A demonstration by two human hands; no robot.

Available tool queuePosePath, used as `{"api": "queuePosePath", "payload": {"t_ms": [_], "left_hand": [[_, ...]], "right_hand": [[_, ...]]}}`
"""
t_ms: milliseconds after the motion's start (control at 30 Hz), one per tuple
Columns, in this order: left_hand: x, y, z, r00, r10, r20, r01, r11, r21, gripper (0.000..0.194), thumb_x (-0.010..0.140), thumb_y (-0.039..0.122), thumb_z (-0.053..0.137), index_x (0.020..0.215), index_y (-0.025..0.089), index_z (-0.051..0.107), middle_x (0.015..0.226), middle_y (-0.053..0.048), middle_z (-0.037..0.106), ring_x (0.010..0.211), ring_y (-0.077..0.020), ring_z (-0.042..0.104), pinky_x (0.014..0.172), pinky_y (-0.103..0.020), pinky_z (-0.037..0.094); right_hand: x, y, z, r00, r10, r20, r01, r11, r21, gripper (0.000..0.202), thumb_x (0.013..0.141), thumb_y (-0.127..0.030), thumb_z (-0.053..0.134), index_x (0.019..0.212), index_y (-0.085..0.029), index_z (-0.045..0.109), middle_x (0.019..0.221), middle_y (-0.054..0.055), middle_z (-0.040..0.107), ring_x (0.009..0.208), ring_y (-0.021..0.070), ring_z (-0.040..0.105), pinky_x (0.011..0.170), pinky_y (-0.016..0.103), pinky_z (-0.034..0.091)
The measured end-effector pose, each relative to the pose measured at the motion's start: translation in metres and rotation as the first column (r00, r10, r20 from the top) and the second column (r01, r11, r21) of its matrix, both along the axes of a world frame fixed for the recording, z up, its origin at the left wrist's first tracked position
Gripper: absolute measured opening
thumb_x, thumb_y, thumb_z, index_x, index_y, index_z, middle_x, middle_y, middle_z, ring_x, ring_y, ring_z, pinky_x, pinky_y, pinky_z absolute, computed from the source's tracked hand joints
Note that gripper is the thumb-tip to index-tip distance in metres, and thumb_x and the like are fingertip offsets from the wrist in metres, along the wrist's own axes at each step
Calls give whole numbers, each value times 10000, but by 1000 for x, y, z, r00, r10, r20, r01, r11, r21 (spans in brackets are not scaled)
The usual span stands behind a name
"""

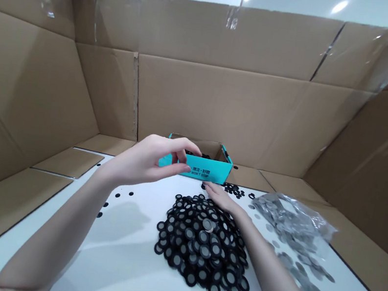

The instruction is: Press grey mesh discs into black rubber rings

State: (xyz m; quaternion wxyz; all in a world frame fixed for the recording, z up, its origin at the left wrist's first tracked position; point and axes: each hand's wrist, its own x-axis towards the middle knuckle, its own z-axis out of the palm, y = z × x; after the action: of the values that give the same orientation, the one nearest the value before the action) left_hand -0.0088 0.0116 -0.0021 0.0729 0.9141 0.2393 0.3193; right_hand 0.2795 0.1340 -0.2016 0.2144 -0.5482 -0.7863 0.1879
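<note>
My left hand (152, 161) is raised just in front of a small teal box (212, 172), fingers curled with the fingertips over the box's near left rim; whether it pinches anything I cannot tell. My right hand (220, 197) lies flat on the white table, palm down, at the far edge of a pile of black rubber rings with grey mesh centres (202, 243). The box is open on top and holds dark pieces inside.
A clear plastic bag of grey metal discs (289, 218) lies at the right, with more discs (310, 274) spilled along the table's right side. A few loose black rings (233, 190) lie beside the box. Tall cardboard walls (222, 110) surround the white table (122, 262).
</note>
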Motion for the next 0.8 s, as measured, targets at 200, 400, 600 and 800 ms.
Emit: {"api": "queuePosePath", "payload": {"t_ms": [200, 400, 600, 800], "left_hand": [[-5, 0, 2, 1000, 4, 19, -5, 1000, 21, 239, 975, 187, 600, 1210, 170, 646, 865, 18, 708, 769, -95, 660, 693, -209, 493], [-10, -1, 3, 999, 39, 26, -40, 999, 13, 225, 970, 214, 605, 1184, 174, 658, 859, 4, 726, 763, -110, 667, 709, -231, 504], [-23, -4, 6, 991, 115, 66, -114, 993, -11, 194, 970, 257, 594, 1115, 166, 684, 861, -18, 729, 787, -125, 680, 719, -226, 522], [-49, 10, -8, 939, 324, -111, -338, 930, -144, 335, 993, 440, 534, 1182, 191, 654, 911, -25, 738, 831, -154, 687, 758, -251, 530]], "right_hand": [[2, -3, 9, 994, 40, -103, -53, 991, -126, 340, 1004, -372, 635, 1286, -182, 628, 1308, 98, 641, 1106, 239, 665, 936, 449, 583], [-6, -15, 17, 986, 67, -155, -86, 989, -123, 365, 998, -372, 645, 1303, -172, 616, 1311, 102, 637, 1116, 246, 663, 938, 462, 580], [-15, -20, 24, 966, 181, -185, -208, 968, -138, 347, 1004, -372, 636, 1292, -180, 625, 1325, 104, 634, 1133, 245, 657, 959, 467, 571], [-16, -27, 32, 957, 245, -156, -270, 947, -172, 345, 1001, -378, 639, 1279, -173, 632, 1316, 101, 641, 1142, 250, 655, 969, 475, 565]]}}
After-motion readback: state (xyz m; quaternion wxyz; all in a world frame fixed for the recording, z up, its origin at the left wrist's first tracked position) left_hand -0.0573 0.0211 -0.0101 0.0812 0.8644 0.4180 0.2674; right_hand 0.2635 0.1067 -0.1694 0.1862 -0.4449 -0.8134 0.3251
